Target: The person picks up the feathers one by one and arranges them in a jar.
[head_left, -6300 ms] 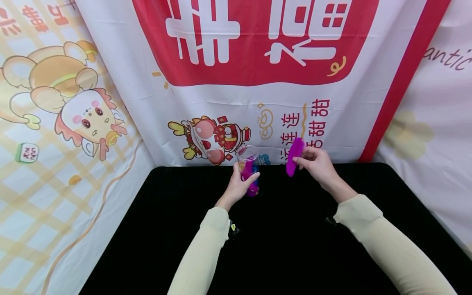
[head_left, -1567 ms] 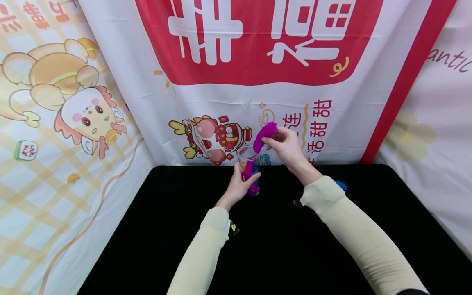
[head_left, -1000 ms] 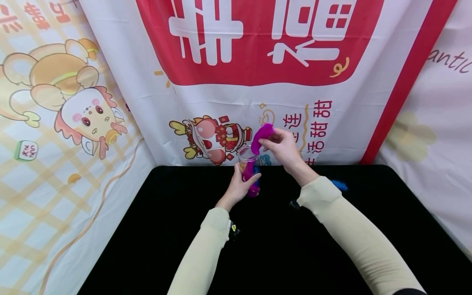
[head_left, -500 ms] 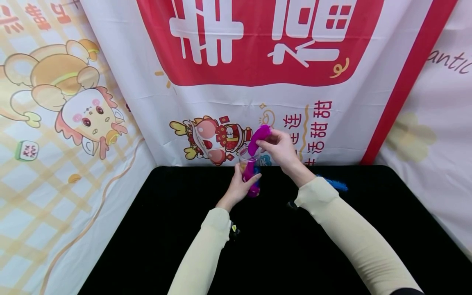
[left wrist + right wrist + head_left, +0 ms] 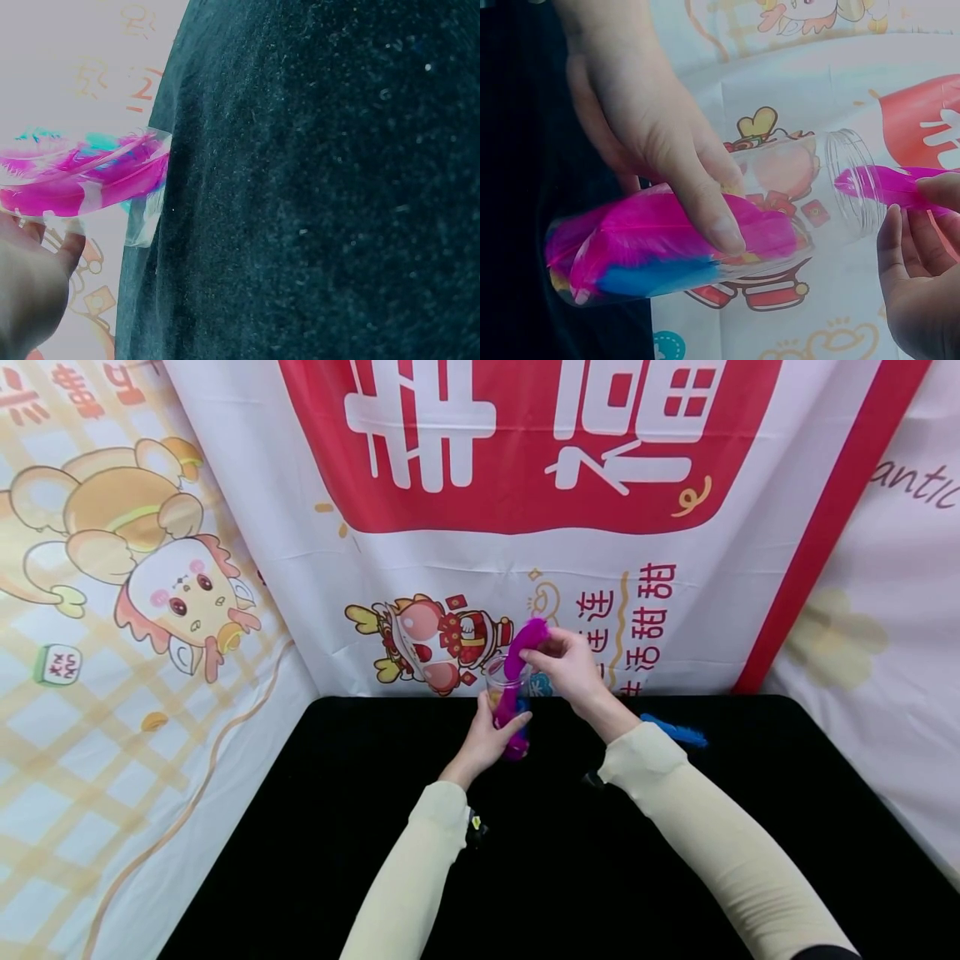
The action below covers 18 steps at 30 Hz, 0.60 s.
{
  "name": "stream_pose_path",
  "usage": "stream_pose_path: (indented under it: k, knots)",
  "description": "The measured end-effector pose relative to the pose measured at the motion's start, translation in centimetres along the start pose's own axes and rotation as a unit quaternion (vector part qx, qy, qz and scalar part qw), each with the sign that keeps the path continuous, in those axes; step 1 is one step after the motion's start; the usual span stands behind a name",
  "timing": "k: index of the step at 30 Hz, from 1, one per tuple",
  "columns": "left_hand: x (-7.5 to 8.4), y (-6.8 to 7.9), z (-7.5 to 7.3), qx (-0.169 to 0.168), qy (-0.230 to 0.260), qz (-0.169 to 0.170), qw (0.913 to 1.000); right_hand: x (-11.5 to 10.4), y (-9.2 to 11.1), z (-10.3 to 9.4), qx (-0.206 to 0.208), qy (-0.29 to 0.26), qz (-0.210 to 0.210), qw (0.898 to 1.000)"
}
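Observation:
My left hand (image 5: 486,739) grips a clear, wide-mouthed jar (image 5: 780,176), its fingers and thumb wrapped round the side. Inside the jar lie magenta feathers (image 5: 652,232) and a blue feather (image 5: 656,277), with bits of yellow showing. Between thumb and fingers, my right hand (image 5: 573,668) pinches another magenta feather (image 5: 522,647). That feather's free end dips into the jar's mouth, as the right wrist view shows. In the left wrist view only part of the left hand (image 5: 37,277) appears, below the feather-filled jar (image 5: 90,176).
A blue feather (image 5: 675,731) lies on the black tabletop (image 5: 570,860), beyond the right forearm. Behind the table's far edge hangs a printed white and red cloth (image 5: 450,560). Another printed cloth (image 5: 97,693) covers the left side.
My right hand has brought the magenta feather leftward and down, so its tip is now in the jar's mouth. The left hand and jar stay nearly still. More of the blue feather shows.

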<state>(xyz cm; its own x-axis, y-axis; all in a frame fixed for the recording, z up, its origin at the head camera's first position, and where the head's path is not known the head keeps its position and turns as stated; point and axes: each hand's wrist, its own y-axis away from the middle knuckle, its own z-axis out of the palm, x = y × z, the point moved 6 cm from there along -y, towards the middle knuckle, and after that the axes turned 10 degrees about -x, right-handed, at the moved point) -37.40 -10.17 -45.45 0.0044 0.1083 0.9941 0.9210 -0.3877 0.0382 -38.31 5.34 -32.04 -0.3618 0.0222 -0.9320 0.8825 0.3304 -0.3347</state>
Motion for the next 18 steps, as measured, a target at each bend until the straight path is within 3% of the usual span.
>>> stream_pose_path:
  k: [6,18]
  knots:
    - [1.3,0.8,0.2,-0.003,-0.008,0.001,1.0000,0.4,0.0,0.1,0.001,-0.004,0.006,1.000]
    - [1.4,1.0,0.2,-0.001,-0.011,-0.004,0.9999,0.4,0.0,0.4,-0.006,0.022,0.014,1.000]
